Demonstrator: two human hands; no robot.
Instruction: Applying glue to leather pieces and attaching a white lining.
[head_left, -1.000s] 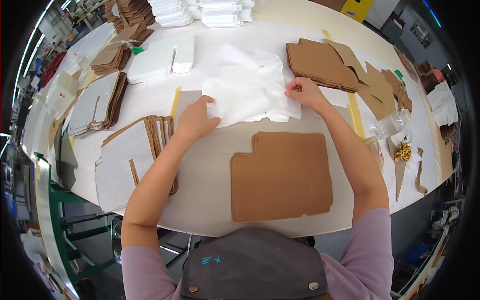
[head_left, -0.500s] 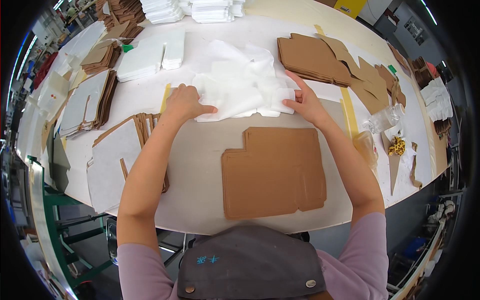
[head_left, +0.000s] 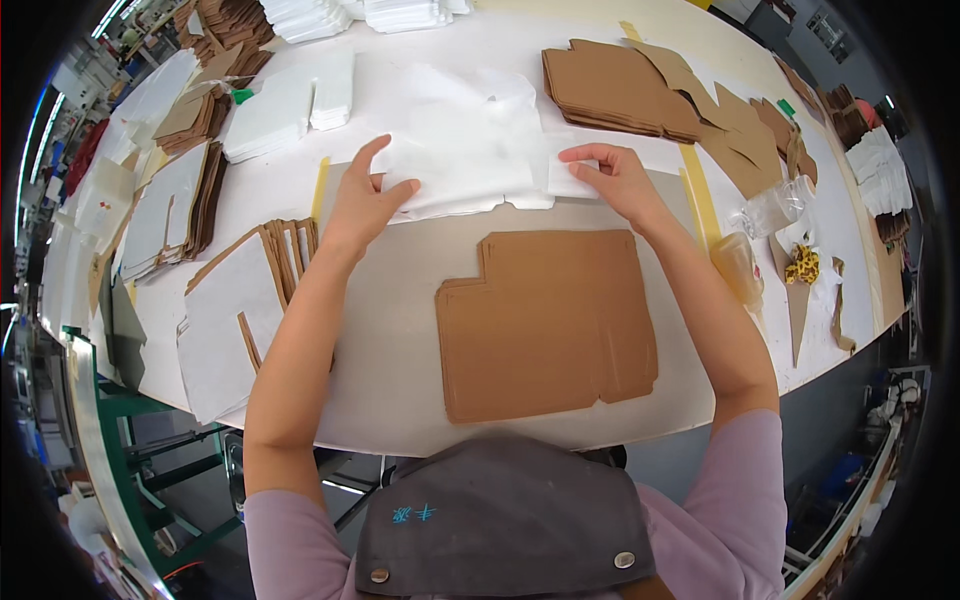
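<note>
Thin white cut sheet [head_left: 465,150], soft-looking, spans the space between my hands over a loose white pile. My left hand [head_left: 362,205] holds its left edge, thumb on top and index finger raised; the other fingers are partly hidden. At its right edge, my right hand [head_left: 622,185] pinches the sheet between thumb and fingers. Nearer to me, a brown cut sheet or thin stack [head_left: 545,325] with a notched upper left corner lies flat on the grey board [head_left: 385,350]. Neither hand touches it.
To the left stand stacks of white-faced brown pieces [head_left: 235,310] and a white stack [head_left: 270,115]. A brown stack [head_left: 620,90] lies far right. Yellow tape [head_left: 700,200] marks the board's right side, near a clear plastic cup [head_left: 780,205] and a yellow spotted scrunchie [head_left: 802,265].
The crumpled white sheet now lies smoother and flatter between my hands. My left index finger has lifted, and my right hand has turned into a pinch. The whole view has shifted slightly.
</note>
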